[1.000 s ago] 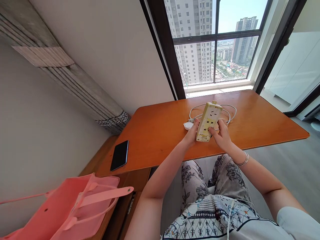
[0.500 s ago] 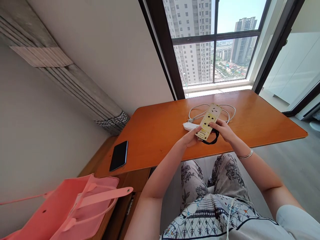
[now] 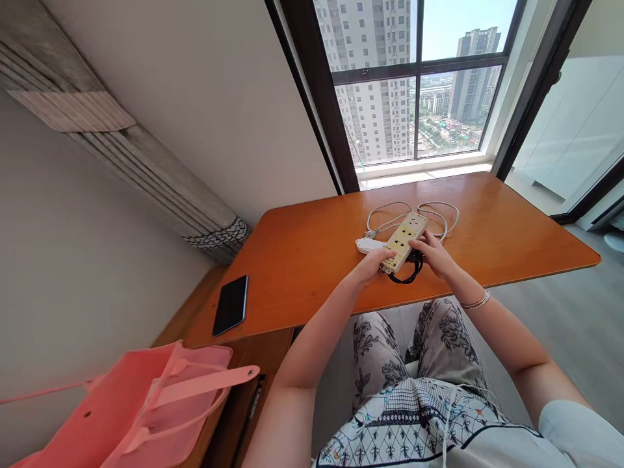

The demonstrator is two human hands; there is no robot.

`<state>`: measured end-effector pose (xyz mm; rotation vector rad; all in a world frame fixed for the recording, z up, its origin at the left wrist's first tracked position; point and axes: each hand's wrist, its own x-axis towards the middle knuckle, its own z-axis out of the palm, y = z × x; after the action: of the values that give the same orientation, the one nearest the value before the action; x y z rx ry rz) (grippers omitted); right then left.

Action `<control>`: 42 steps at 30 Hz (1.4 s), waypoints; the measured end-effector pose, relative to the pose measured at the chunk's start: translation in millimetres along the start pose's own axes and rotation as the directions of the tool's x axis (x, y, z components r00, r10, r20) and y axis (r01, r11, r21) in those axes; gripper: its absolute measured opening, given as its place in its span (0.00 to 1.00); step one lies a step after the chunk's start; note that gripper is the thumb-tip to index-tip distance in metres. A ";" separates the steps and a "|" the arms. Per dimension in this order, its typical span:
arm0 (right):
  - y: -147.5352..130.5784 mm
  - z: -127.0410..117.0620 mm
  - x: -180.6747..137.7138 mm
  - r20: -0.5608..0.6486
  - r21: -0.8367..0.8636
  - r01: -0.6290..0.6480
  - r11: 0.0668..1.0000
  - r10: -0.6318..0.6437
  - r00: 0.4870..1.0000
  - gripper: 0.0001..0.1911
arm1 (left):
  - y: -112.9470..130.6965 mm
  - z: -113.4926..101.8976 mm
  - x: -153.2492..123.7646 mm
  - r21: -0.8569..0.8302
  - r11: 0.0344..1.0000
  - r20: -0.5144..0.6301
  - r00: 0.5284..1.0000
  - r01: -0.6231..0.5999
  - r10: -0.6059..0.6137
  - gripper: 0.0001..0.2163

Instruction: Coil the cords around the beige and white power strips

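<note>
Left hand grips the strip at 8 o'clock; right hand grips it at 4 o'clock. Phone lies well apart, toward 9 o'clock.

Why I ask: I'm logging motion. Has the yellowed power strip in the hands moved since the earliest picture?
Yes: the upper end of the power strip now sits lower in view, farther from the far edge of the table.

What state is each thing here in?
Yellowed power strip: held, visible sockets unplugged.
Left hand: gripping the strip's near end.
Right hand: gripping its right side.
Black cord: bent into a loop.
White cord: loosely looped.
Mobile device: lying flat, screen dark.
Pink bag: strap end loose.
Curtain: gathered, tied back.
</note>
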<state>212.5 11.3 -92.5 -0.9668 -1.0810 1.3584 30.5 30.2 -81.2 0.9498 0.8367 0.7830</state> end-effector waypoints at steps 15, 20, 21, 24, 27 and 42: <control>1.2 -10.6 0.9 -0.041 -0.014 -0.035 0.999 0.034 0.999 0.28 | -16.2 -2.7 12.4 -0.037 0.999 -0.009 1.000 0.029 -0.029 0.18; 2.2 -13.7 2.3 -0.068 -0.028 -0.052 0.998 0.050 0.996 0.26 | -29.0 -7.6 22.4 -0.056 0.998 0.013 1.000 -0.008 0.009 0.21; 2.2 -15.1 3.0 -0.063 -0.038 -0.083 0.996 0.080 0.995 0.25 | -30.7 -8.1 24.5 -0.052 0.998 -0.004 1.000 -0.022 0.021 0.21; 2.7 -18.9 4.7 -0.039 -0.070 -0.135 0.988 0.133 0.990 0.20 | -34.0 -7.8 28.3 -0.022 0.998 -0.062 0.997 -0.057 0.055 0.19; 5.4 -20.6 4.8 -0.032 -0.053 -0.139 0.989 0.137 0.990 0.19 | -35.9 -4.7 29.1 0.019 0.995 -0.082 0.992 -0.093 0.095 0.18; -27.6 -193.7 106.8 -0.705 -0.339 0.172 0.925 -0.370 0.605 0.22 | -53.2 -38.1 26.3 0.600 0.695 -0.206 0.763 -0.396 0.613 0.08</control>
<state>398.6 132.4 -111.3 -1.3217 -0.6811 0.4450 19.8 46.8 -149.0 1.6031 1.1927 1.3084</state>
